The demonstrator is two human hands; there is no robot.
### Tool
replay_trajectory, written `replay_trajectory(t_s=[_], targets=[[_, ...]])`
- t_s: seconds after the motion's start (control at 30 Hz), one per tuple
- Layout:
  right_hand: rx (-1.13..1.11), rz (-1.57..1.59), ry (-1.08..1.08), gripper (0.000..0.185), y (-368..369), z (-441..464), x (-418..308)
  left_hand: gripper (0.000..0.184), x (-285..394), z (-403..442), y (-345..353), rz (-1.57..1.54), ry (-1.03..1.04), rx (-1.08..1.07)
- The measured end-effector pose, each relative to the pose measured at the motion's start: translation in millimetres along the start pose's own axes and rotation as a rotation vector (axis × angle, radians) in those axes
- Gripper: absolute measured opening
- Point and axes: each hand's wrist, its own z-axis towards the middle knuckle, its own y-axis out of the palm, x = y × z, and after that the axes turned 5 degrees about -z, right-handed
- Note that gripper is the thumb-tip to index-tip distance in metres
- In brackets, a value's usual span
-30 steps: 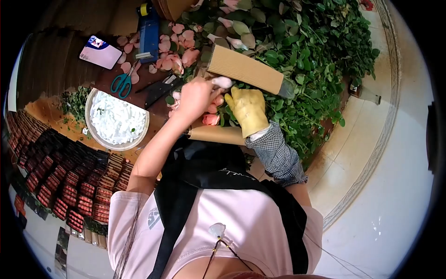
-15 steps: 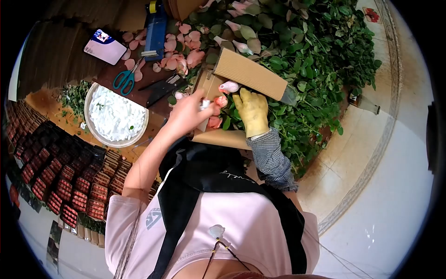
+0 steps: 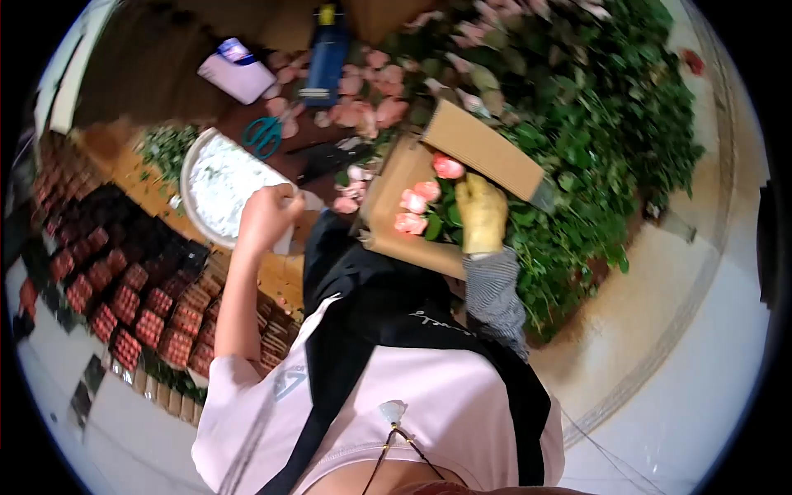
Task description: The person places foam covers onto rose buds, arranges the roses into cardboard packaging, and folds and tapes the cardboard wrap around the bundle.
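Observation:
My bare left hand (image 3: pixel 268 216) is over the right rim of a round bowl (image 3: pixel 216 231) filled with white net-like pieces (image 3: pixel 223 186). Its fingers are curled; motion blur hides what they hold, though whitish patches show beside them. My right hand (image 3: pixel 482 213), in a yellow glove, is closed at the edge of an open cardboard box (image 3: pixel 396 169). A pink rose (image 3: pixel 448 166) stands just above its fingertips, with the stem hidden. Several more pink roses (image 3: pixel 411 223) lie in the box, left of the glove. The box's raised ribbed cardboard flap (image 3: pixel 483 148) slants above the glove.
A big heap of green leafy stems (image 3: pixel 577 165) fills the right side. Teal scissors (image 3: pixel 262 136), a black tool (image 3: pixel 330 157), a blue tool (image 3: pixel 323 70), a phone (image 3: pixel 238 70) and loose petals (image 3: pixel 371 82) lie behind. Stacked packs (image 3: pixel 148 326) stand at left.
My left hand has moved from the roses leftward to the bowl. The flower above the glove, netted in white before, now shows bare pink. The whole view has shifted.

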Motion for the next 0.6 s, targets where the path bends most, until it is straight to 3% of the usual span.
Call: replay_trajectory(t_s=[0.07,0.1,0.13,0.17,0.23,0.3,0.33,0.37,0.4,0.47,0.53,0.6], targets=[[0.056,0.017,-0.051,0.012,-1.4,2.8,-2.6,0.056,-117.2,19.0,-9.5,0.168,-0.202,0.13],[0.063,0.024,-0.052,0.013,-1.0,3.3,-3.2,0.074,-194.1,25.6,-14.5,-0.018,-0.168,0.221],[0.055,0.015,-0.059,0.015,2.4,3.0,-0.2,0.088,-241.8,30.2,-26.3,-0.214,-0.276,0.288],[0.009,0.008,-0.033,0.016,3.9,3.6,-1.6,0.092,-234.1,23.6,-44.8,-0.409,-0.396,0.414],[-0.166,-0.032,0.046,0.021,-1.7,4.2,0.9,0.087,-236.4,27.7,-64.4,-0.453,-0.29,0.497],[-0.153,-0.016,0.031,0.023,-9.4,1.7,-0.9,0.069,-224.3,36.2,-56.2,-0.168,-0.199,0.44],[-0.131,0.009,0.019,0.024,-11.7,1.9,-1.0,0.055,-164.4,30.8,-52.3,-0.234,-0.198,0.216],[0.029,0.081,-0.059,0.02,-8.4,-0.6,0.9,0.038,-106.6,21.9,-41.9,-0.247,-0.161,0.046],[0.029,0.072,-0.049,0.02,-13.1,-3.8,0.1,0.032,-76.4,23.4,-20.3,-0.329,-0.143,-0.099],[0.013,0.266,-0.043,0.024,-32.1,-8.1,-5.9,0.025,3.8,8.8,14.0,-0.386,0.175,-0.137],[-0.159,0.275,0.0,0.03,-65.7,-10.6,-15.7,0.024,39.1,17.8,48.6,-0.315,0.294,-0.197],[-0.198,0.386,-0.115,0.038,-96.9,-11.9,-27.0,0.022,69.9,26.1,69.6,-0.253,0.405,-0.193]])
